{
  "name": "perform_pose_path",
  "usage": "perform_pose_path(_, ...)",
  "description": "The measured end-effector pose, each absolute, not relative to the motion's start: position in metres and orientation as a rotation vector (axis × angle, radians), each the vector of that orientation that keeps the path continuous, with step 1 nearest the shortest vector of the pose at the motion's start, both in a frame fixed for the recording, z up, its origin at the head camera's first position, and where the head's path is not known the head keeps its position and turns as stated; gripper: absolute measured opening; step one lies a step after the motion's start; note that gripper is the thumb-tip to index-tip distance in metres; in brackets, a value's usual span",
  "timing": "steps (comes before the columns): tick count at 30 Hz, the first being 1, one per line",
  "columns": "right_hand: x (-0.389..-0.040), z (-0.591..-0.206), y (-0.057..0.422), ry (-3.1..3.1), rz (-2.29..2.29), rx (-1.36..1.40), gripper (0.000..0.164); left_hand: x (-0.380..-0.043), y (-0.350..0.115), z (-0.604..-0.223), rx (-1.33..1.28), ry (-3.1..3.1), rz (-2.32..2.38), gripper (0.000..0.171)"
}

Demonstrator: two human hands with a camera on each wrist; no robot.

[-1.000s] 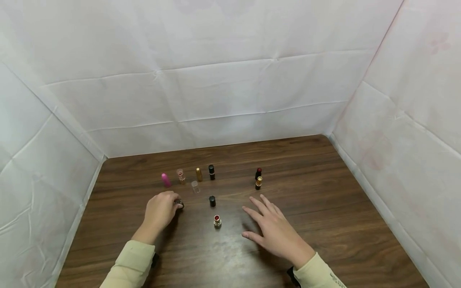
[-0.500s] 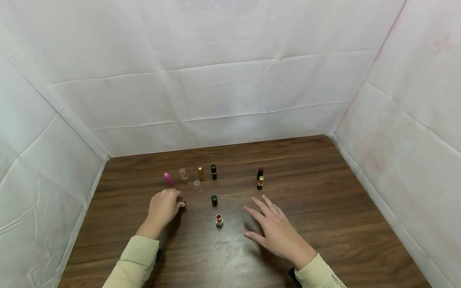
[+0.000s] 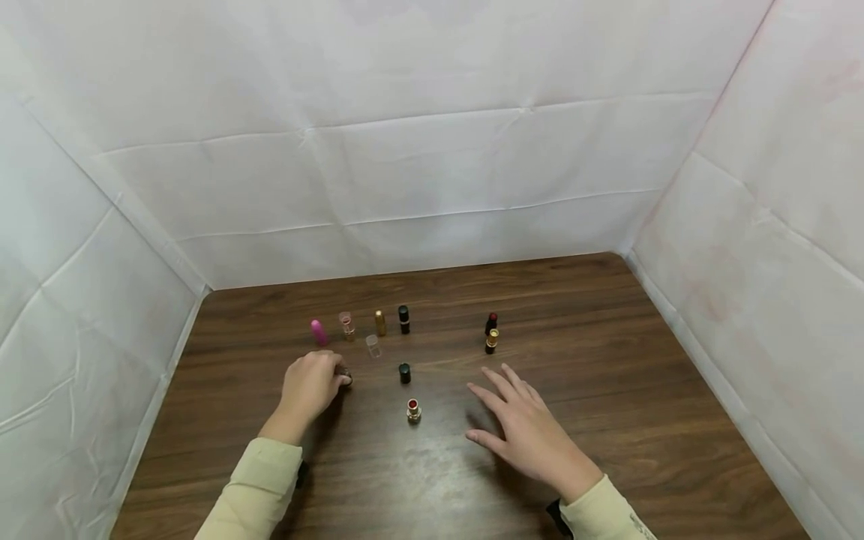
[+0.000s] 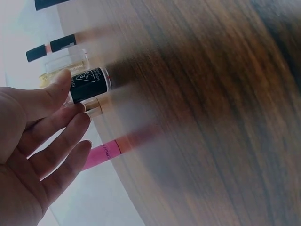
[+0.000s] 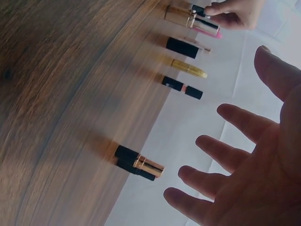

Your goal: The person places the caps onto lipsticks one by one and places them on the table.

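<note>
My left hand (image 3: 312, 386) pinches a short black lipstick tube (image 4: 89, 84) with white lettering and a clear rim between thumb and fingers, low over the table at the left. In the head view the hand mostly hides this tube. Just behind that hand a pink lipstick tube (image 3: 319, 332) stands upright. My right hand (image 3: 529, 431) hovers over the right half with fingers spread and nothing in them. Closest beyond its fingertips is a gold and black lipstick (image 3: 492, 341), with a dark red-tipped lipstick (image 3: 490, 322) right behind it. An uncapped gold lipstick (image 3: 414, 411) stands between the hands.
A row at the back left holds a clear-topped rose lipstick (image 3: 347, 327), a gold tube (image 3: 380, 323) and a black lipstick (image 3: 404, 319). In front stand a clear cap (image 3: 373, 346) and a black cap (image 3: 405, 373). White cloth (image 3: 432, 172) walls the wooden table (image 3: 607, 360).
The head view has shifted slightly, so everything sits a little further right in it. Both hands keep nearly the same pose, and the standing lipsticks have not moved among themselves.
</note>
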State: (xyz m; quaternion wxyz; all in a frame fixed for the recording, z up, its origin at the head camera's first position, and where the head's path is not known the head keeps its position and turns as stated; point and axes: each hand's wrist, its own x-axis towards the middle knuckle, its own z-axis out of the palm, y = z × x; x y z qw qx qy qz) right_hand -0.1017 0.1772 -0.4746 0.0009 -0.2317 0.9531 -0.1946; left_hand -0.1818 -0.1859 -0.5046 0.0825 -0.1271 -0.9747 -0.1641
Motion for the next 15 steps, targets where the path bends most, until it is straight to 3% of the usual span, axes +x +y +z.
perform_pose_path(15, -0.108, -0.47, 0.192, 3.043, -0.585, -0.706, 0.068, -0.181, -0.187, -0.508, -0.405, -2.886, -0.494, 0.016)
